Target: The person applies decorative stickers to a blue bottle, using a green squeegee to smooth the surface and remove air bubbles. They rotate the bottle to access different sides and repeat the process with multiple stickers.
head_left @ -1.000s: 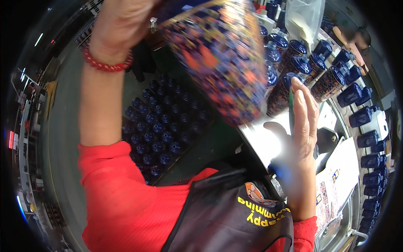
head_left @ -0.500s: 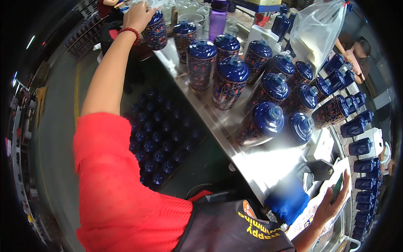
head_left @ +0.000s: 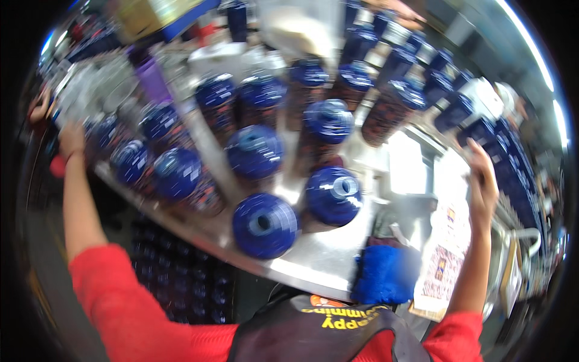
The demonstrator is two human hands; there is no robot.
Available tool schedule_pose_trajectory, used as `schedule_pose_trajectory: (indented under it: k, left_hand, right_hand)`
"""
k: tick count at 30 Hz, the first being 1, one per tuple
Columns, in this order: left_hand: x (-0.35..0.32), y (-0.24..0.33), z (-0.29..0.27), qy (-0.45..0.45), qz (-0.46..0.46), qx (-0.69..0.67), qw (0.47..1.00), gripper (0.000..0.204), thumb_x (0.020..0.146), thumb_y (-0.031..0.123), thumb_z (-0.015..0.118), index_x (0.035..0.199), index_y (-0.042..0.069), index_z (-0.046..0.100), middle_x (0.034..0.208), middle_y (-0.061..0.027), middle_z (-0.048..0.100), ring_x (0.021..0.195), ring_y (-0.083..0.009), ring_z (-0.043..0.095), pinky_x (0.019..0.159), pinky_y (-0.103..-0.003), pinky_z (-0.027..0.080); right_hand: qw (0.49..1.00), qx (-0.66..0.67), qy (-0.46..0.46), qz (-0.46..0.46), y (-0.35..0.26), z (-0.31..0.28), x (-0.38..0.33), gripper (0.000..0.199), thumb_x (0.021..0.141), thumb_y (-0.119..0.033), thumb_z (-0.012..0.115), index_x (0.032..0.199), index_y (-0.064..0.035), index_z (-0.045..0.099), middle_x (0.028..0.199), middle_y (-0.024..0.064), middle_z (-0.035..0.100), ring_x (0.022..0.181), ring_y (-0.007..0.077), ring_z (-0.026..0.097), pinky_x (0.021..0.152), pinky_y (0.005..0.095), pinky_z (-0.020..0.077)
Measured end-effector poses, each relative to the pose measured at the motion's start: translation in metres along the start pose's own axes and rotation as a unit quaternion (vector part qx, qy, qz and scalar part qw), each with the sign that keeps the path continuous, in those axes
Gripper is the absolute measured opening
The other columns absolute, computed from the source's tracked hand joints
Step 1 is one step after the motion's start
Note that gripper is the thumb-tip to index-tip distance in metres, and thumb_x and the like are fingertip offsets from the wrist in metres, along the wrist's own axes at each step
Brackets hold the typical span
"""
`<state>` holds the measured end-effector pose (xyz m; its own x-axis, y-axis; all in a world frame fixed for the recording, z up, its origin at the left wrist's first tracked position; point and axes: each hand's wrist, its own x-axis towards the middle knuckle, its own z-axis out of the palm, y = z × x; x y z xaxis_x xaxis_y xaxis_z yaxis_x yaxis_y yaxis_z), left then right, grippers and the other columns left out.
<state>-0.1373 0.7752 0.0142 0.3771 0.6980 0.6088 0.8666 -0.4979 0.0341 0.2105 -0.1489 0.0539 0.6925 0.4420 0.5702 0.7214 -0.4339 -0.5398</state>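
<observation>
At the far left of the steel table, my left hand (head_left: pixel 72 140), smeared by motion, is by the leftmost bottles; its fingers cannot be made out. Nearest to it is a patterned bottle with a glossy blue shoulder (head_left: pixel 108 134). My right hand (head_left: pixel 482 184) is raised at the right, above the printed decal sheets (head_left: pixel 445 265). Its fingers are bent together, and what they hold is hidden. Between my hands stand several dark blue bottles with red floral wrapping and open necks, among them a front bottle (head_left: pixel 265 226) and another bottle (head_left: pixel 333 196) beside it.
A blue cloth (head_left: pixel 386 274) lies at the table's front edge. Further back stand a purple drinking bottle (head_left: pixel 151 75) and a white container (head_left: pixel 218 57). Plain blue bottles (head_left: pixel 497 142) line the right side. More bottles (head_left: pixel 175 271) stand low under the table's left edge.
The view has swung to the right and blurred. My left hand, earlier on a bottle's top, now appears at the far left. My right hand has risen; the green thing at its palm no longer shows.
</observation>
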Motion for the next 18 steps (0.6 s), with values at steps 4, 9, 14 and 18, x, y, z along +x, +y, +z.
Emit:
schedule_pose_trajectory:
  k: [4, 9, 14, 18]
  left_hand:
    - [0.027, -0.045, 0.023, -0.035, 0.027, 0.064, 0.997, 0.055, 0.099, 0.051, 0.051, 0.113, 0.001, 0.068, 0.103, -0.0325, 0.068, 0.104, -0.0486, 0.062, 0.09, -0.056, 0.047]
    - [0.01, -0.061, -0.005, -0.006, 0.033, 0.042, 0.999, 0.058, 0.104, 0.051, 0.047, 0.131, 0.001, 0.062, 0.13, -0.0228, 0.064, 0.124, -0.0395, 0.058, 0.101, -0.044, 0.045]
    - [-0.049, -0.044, -0.119, 0.122, 0.063, -0.15, 0.979, 0.041, 0.107, 0.031, 0.053, 0.132, 0.001, 0.063, 0.132, -0.0192, 0.064, 0.122, -0.0302, 0.061, 0.105, -0.037, 0.045]
    - [-0.128, 0.032, -0.214, 0.127, 0.066, -0.313, 0.939, 0.038, 0.11, 0.023, 0.048, 0.139, 0.001, 0.058, 0.141, -0.0134, 0.058, 0.127, -0.023, 0.057, 0.108, -0.035, 0.044]
  right_hand:
    - [0.997, 0.001, 0.016, 0.075, 0.053, 0.028, 0.092, 0.028, 0.101, -0.022, 0.064, 0.123, -0.0061, 0.068, 0.128, 0.0033, 0.066, 0.095, 0.0089, 0.062, 0.076, 0.0224, 0.0513]
    - [0.965, -0.246, 0.035, 0.081, 0.13, 0.091, 0.22, 0.06, 0.092, -0.045, 0.07, 0.135, -0.0025, 0.062, 0.119, 0.0195, 0.066, 0.115, 0.0331, 0.063, 0.097, 0.0386, 0.0493]
    - [0.948, -0.283, 0.052, 0.137, 0.184, 0.121, 0.273, 0.065, 0.084, -0.054, 0.074, 0.123, -0.0007, 0.068, 0.111, 0.0232, 0.071, 0.105, 0.0376, 0.068, 0.093, 0.043, 0.0526]
    - [0.957, -0.239, 0.083, 0.14, 0.209, 0.111, 0.262, 0.056, 0.083, -0.047, 0.076, 0.114, -0.0014, 0.069, 0.116, 0.0235, 0.067, 0.111, 0.0377, 0.064, 0.097, 0.0436, 0.0503]
